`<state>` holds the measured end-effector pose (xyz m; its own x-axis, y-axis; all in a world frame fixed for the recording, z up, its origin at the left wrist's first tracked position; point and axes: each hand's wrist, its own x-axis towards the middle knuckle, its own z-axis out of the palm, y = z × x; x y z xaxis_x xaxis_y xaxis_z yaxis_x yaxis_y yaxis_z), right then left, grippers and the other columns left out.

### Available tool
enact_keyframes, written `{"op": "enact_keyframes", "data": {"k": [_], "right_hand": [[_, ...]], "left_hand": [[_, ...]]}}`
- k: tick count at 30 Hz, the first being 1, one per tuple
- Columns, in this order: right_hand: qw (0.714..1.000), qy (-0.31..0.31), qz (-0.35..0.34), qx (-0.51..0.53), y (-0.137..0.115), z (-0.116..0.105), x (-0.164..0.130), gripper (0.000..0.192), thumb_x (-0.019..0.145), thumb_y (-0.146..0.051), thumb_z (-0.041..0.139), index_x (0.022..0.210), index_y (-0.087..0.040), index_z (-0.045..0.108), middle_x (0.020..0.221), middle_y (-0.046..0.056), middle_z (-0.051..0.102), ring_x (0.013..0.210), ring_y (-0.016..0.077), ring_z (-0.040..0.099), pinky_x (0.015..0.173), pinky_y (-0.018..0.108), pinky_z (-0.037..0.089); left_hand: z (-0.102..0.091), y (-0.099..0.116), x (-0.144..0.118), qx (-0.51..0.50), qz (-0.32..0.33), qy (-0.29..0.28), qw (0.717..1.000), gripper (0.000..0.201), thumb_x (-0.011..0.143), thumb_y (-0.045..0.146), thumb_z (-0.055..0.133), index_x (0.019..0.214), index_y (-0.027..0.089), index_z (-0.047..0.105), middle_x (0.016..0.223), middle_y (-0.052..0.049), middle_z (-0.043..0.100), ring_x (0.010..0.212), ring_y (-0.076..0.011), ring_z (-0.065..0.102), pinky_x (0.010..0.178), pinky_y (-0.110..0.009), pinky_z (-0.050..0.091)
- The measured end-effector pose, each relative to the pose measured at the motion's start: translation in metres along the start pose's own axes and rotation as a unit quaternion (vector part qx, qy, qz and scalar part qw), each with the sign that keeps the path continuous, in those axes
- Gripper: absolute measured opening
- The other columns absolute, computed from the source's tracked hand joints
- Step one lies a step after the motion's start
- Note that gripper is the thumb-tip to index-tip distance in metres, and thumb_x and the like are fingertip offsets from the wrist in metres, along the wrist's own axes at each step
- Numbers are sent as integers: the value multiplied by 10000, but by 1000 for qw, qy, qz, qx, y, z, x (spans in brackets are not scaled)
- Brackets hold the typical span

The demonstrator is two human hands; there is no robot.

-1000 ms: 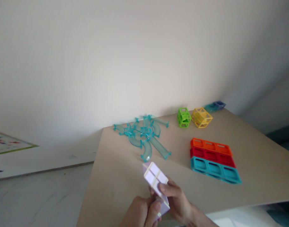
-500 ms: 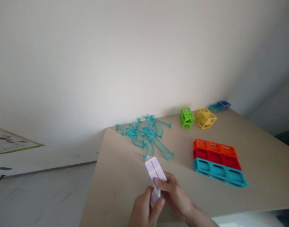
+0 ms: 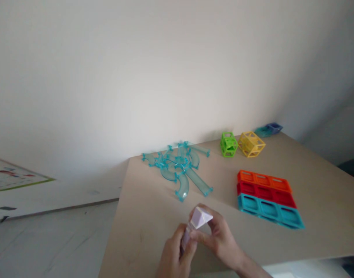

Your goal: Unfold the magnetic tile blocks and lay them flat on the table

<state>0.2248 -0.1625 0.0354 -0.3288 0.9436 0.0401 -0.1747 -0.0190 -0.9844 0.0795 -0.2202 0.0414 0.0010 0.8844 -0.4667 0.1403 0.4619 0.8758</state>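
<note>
Bare hands (image 3: 219, 236), bare right forearm (image 3: 248, 265), fine detail unclear

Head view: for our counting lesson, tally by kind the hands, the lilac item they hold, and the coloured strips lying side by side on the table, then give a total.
Left hand and right hand: 2
Lilac geometric block: 1
Three-cell strips, orange strip, red strip and light-blue strip: 3
Total: 6

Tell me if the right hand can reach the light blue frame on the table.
Probably yes: nothing visible blocks the way from the right hand to the light blue frame, though that hand holds the purple block.
</note>
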Motion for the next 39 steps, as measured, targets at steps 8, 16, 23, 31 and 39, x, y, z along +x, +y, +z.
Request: {"op": "enact_keyframes", "data": {"k": [8, 16, 23, 31, 39], "right_hand": [[975, -68, 63, 204, 6, 2, 6, 408, 642, -525, 787, 698, -151, 633, 641, -5, 539, 569, 118, 419, 556, 239, 334], [943, 33, 135, 303, 18, 23, 5, 439, 633, -549, 791, 709, -162, 600, 621, -11, 534, 533, 106, 424, 528, 224, 353], [997, 38, 50, 42, 10, 3, 13, 357, 835, -481, 632, 724, -141, 628, 635, 2, 545, 580, 134, 467, 536, 234, 381], [968, 59, -101, -222, 15, -27, 12, 201, 913, -310, 552, 1046, -205, 659, 945, 78, 655, 857, 237, 587, 771, 305, 433], [885, -149, -117, -426, -37, -55, 11, 317, 951, -290, 485, 1246, -226, 584, 874, 82, 659, 788, 216, 603, 698, 295, 401]], "left_hand": [[-5, 5, -1, -74, -11, -160, 984, 485, 818, 659, 495, 839, 176, 539, 443, 80, 366, 367, -54, 273, 403, -197, 218], [-14, 2, 3, -209, -62, -203, 955, 597, 741, 766, 467, 786, 174, 527, 452, 55, 408, 348, -63, 317, 390, -205, 234], [-11, 3, 11, 6, 36, -55, 998, 476, 828, 646, 492, 884, 174, 520, 477, 85, 395, 371, -63, 346, 389, -189, 261], [-28, -9, 14, -292, -65, -222, 928, 481, 730, 646, 604, 730, 175, 509, 345, 89, 330, 289, -51, 245, 337, -172, 166], [-20, -8, 17, -42, 11, -109, 993, 453, 790, 623, 568, 895, 190, 489, 551, 81, 440, 367, -47, 336, 381, -188, 236]]}}
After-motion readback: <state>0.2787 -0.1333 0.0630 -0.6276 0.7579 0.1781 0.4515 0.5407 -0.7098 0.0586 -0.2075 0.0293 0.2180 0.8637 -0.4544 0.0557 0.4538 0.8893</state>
